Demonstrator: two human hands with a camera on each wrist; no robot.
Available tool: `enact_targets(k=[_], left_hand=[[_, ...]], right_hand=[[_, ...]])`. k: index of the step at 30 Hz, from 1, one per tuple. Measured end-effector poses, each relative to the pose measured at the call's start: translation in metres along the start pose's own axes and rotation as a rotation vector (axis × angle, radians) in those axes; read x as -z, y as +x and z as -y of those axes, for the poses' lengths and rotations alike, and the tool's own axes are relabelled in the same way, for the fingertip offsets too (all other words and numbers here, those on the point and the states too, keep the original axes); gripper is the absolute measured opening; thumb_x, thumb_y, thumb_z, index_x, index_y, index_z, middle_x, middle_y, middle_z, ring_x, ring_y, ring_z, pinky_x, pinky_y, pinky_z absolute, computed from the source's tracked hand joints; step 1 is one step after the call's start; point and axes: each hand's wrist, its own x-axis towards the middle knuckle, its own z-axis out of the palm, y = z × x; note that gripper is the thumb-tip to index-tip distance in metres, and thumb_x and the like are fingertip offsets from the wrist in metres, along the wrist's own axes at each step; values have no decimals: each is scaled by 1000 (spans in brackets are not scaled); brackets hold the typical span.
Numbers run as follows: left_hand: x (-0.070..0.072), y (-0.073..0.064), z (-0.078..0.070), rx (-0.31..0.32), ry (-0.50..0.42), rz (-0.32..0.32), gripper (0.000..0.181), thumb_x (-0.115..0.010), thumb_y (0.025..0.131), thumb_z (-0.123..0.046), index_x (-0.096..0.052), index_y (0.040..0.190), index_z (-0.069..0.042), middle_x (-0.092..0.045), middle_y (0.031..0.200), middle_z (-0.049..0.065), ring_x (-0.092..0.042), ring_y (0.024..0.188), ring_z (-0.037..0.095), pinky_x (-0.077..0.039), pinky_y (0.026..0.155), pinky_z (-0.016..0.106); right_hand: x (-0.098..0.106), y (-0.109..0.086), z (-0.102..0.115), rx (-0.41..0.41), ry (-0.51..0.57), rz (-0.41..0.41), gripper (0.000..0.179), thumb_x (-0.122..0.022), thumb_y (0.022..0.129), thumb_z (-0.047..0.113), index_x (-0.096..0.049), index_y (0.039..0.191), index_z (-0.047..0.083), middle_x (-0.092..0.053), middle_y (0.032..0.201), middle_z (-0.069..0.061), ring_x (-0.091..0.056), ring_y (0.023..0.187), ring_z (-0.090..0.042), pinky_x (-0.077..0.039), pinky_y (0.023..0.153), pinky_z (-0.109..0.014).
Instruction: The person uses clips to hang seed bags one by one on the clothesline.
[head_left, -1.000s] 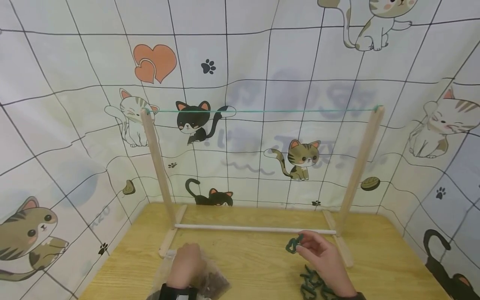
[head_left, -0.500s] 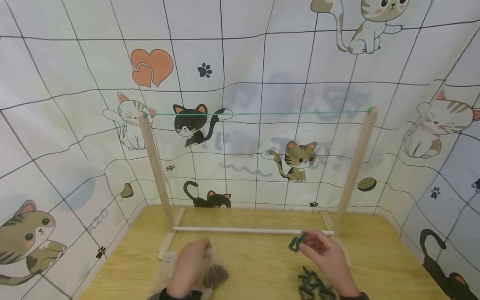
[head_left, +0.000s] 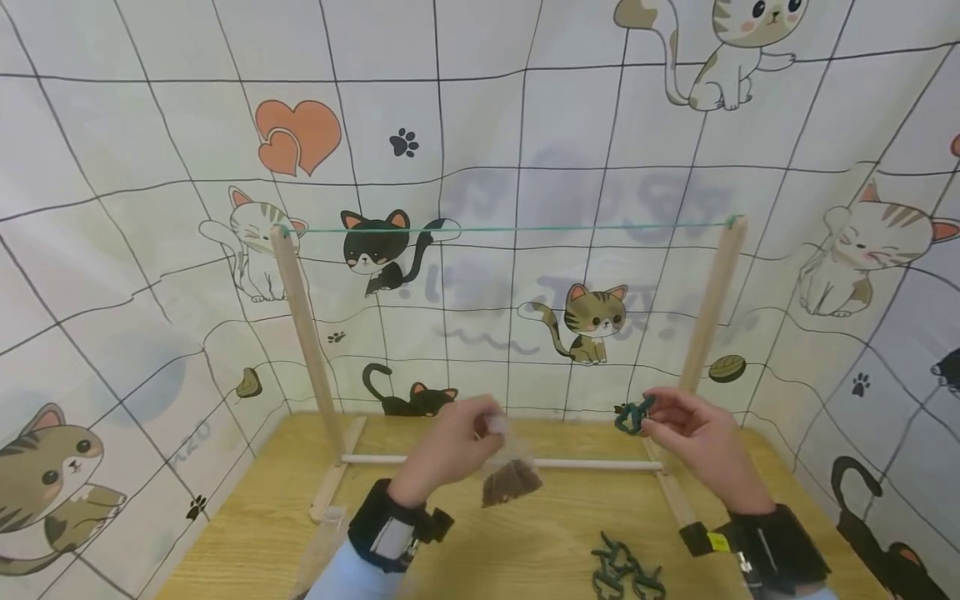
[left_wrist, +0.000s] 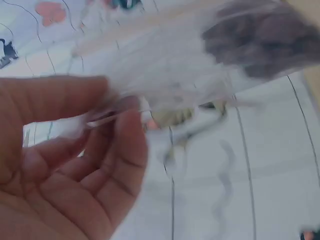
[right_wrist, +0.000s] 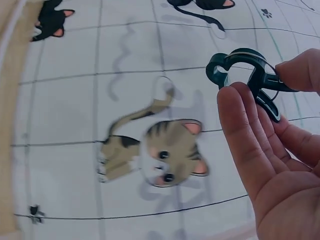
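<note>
My left hand pinches the top of a small clear plastic bag between thumb and fingers. Dark brown contents lie in the bag's far end; what they are I cannot tell. With my right hand I hold a dark green plastic spring clip, thumb on one handle and fingers against the other side. Both hands are lifted in front of a wooden frame, whose right post stands just behind the right hand. Between the tops of its posts runs a thin green string.
Several more green clips lie on the wooden table near the front right. Another clear plastic bag is at the front left. A white rod joins the frame's feet, and a cat-print sheet hangs behind.
My left hand has lifted the small bag off the table and carried it up and right. My right hand has risen and moved right with the clip.
</note>
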Motion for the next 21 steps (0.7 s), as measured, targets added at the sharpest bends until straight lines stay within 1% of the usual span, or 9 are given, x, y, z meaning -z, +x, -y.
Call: enact_targets(k=[2, 4, 8, 10, 11, 13, 15, 17, 21], left_hand=[[1, 21, -12, -29, -52, 2, 15, -72, 93, -7, -69, 108, -8, -68, 90, -2, -62, 79, 10, -55, 72, 25], [1, 43, -24, -48, -89, -6, 20, -73, 94, -8, -69, 113, -7, -69, 92, 0, -64, 83, 11, -56, 76, 25], [-2, 82, -46, -57, -157, -25, 22, -71, 97, -9, -67, 118, -4, -69, 95, 4, -63, 84, 10, -54, 77, 23], [-4, 100, -56, -40, -188, -33, 21, -70, 98, -8, -68, 118, -4, -70, 97, 5, -63, 83, 10, -53, 75, 22], [-4, 108, -61, -37, -199, -40, 21, -69, 98, -8, -68, 118, -3, -70, 98, 6, -63, 84, 10, -52, 75, 22], [-6, 125, -70, -32, -199, -60, 17, -69, 99, -9, -69, 114, -3, -71, 98, 6, -63, 82, 10, -51, 73, 20], [-7, 140, -79, -18, -200, -89, 14, -68, 99, -11, -70, 112, -4, -70, 96, 4, -62, 80, 10, -50, 70, 20], [-9, 155, -86, -15, -208, -114, 11, -68, 100, -12, -70, 108, -4, -68, 91, 3, -58, 76, 9, -47, 66, 20], [-14, 180, -100, 12, -263, -157, 9, -68, 100, -11, -71, 106, -4, -67, 91, 5, -54, 74, 10, -44, 64, 21]], right_hand=[[13, 16, 9, 48, -46, -6, 37, -74, 89, -8, -63, 124, -9, -72, 91, 12, -70, 78, -3, -57, 69, -16], [28, 32, 19, 67, -99, -13, 37, -75, 91, -3, -65, 126, -5, -71, 91, 15, -70, 78, -3, -56, 70, -14], [58, 64, 40, 60, -195, -31, 40, -75, 95, 10, -64, 133, 3, -70, 92, 25, -68, 81, 4, -53, 67, -13], [72, 80, 51, 38, -244, -40, 43, -75, 96, 17, -63, 137, 6, -68, 95, 30, -65, 84, 8, -50, 68, -12], [79, 88, 56, 27, -268, -42, 45, -75, 97, 21, -63, 138, 8, -67, 95, 32, -64, 86, 10, -49, 70, -14], [91, 104, 66, -2, -306, -48, 49, -75, 97, 29, -62, 140, 12, -66, 96, 35, -61, 91, 11, -45, 80, -18], [103, 120, 75, -19, -338, -60, 52, -76, 96, 35, -62, 141, 15, -65, 95, 38, -59, 94, 10, -40, 85, -23], [112, 134, 82, -19, -357, -76, 53, -75, 96, 38, -62, 143, 16, -65, 93, 39, -58, 93, 11, -37, 85, -26], [125, 157, 92, -23, -397, -114, 54, -75, 95, 39, -64, 142, 15, -64, 91, 41, -55, 95, 11, -38, 84, -23]])
